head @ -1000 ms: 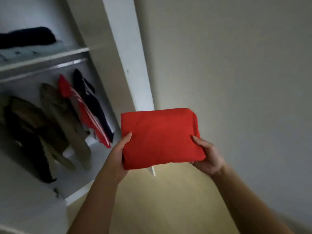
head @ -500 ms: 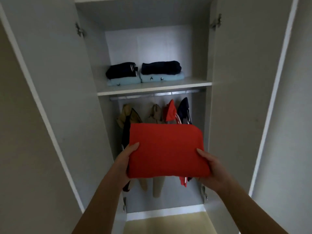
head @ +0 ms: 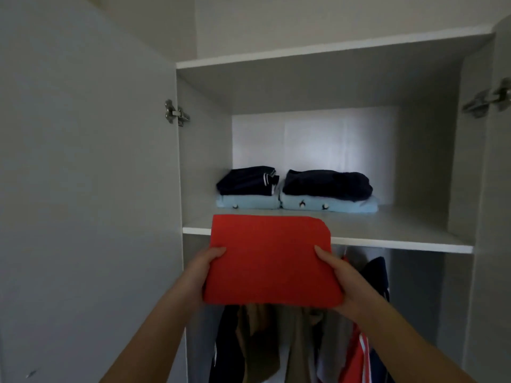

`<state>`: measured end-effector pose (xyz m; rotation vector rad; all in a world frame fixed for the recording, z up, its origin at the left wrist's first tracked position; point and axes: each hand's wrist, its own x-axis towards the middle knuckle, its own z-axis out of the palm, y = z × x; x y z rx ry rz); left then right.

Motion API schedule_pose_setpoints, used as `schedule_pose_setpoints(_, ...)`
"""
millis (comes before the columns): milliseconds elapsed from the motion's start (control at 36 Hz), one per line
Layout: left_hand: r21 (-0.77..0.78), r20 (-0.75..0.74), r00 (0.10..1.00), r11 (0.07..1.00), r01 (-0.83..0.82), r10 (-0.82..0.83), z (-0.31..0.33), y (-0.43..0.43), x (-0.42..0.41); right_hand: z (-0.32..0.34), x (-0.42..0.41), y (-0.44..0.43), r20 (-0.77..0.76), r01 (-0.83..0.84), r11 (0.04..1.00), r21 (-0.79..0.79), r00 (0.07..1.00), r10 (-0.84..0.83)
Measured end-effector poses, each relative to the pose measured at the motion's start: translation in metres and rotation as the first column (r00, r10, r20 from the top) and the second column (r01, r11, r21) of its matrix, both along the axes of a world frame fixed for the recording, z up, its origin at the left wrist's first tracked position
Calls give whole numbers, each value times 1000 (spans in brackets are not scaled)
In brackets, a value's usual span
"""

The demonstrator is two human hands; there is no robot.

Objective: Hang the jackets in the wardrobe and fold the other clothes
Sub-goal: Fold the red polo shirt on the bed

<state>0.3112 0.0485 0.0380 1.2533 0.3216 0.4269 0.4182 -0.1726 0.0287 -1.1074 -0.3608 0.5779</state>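
A folded red garment (head: pixel 269 258) is held flat in front of the open wardrobe, its far edge over the front lip of the shelf (head: pixel 401 239). My left hand (head: pixel 203 269) grips its left side, thumb on top. My right hand (head: pixel 337 275) grips its right side the same way. On the shelf behind lie two folded stacks: a dark garment (head: pixel 247 180) on a light blue one (head: pixel 246 202), and another dark piece (head: pixel 327 185) on a second light blue piece (head: pixel 329 205). Several jackets (head: pixel 257 341) hang below the shelf.
The left wardrobe door (head: pixel 83 189) stands open close beside my left arm, with a metal hinge (head: pixel 175 114) at shelf height. The right door edge and its hinge (head: pixel 489 99) frame the other side. The shelf has bare board in front of and right of the stacks.
The view has swung from the wall to the wardrobe and closed in. Both hands have raised the red garment from jacket height up to the shelf's front edge.
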Motion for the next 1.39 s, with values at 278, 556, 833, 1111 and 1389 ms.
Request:
schedule_pose_setpoints(278,265,-51,992,959,-101,119,73,107,151,62,152,116,219,117,991,-61,971,-101)
schedule_pose_setpoints(556,813,-62,886,538,-222,459,80,202,296,69,276,225,494,351,865,-358,857,-144)
schedule_pose_setpoints(833,994,-83,778,105,21,623,49,258,376,47,343,281,765,589,586,-557,638,86)
schedule_pose_setpoints(1111,904,-341,877,-139,405,337,50,271,401,40,364,331,715,610,442,-658,323,620)
schedule_pose_setpoints(1389,879,-305,854,-220,422,421,41,285,424,34,382,351,603,592,280,-756,463,649)
